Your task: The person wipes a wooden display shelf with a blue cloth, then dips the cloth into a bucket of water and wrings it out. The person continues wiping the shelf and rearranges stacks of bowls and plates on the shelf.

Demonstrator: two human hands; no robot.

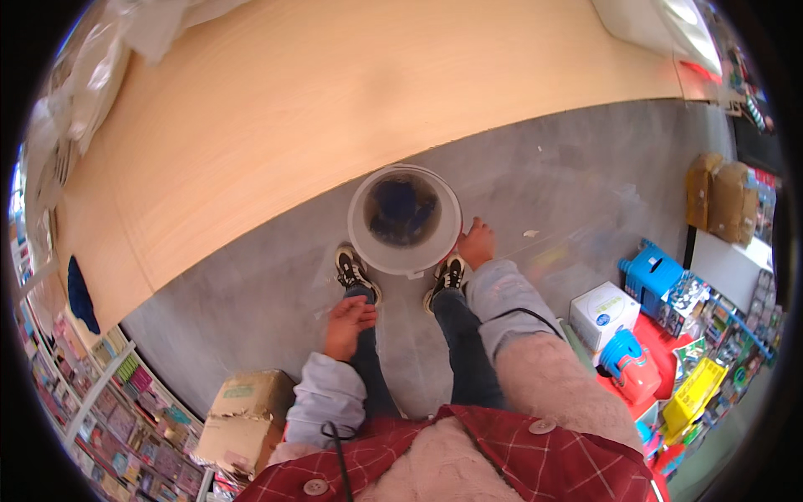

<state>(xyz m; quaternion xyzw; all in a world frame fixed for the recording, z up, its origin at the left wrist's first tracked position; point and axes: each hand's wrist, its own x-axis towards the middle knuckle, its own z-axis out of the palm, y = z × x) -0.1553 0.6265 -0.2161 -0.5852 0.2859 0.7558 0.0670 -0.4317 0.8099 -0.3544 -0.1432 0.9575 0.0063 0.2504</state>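
A white plastic bucket (357,219) stands on the grey floor by the edge of a light wooden tabletop. Inside it lies something dark blue, perhaps cloth, in murky water. My right hand (478,243) is at the bucket's right side, close to a red part at the rim; whether its fingers grip anything is not clear. Nearer my body, my left hand (349,323) hangs above my left leg, holding nothing, fingers loosely bent and partly apart. At the table's far left end lies a dark blue cloth (83,295).
The wooden tabletop (326,94) spans the top of the view. A cardboard box (241,414) stands at lower left beside stocked shelves (119,414). On the right are a white box (605,314), a blue plastic basket (655,270), a yellow basket (693,398) and cardboard boxes (721,197).
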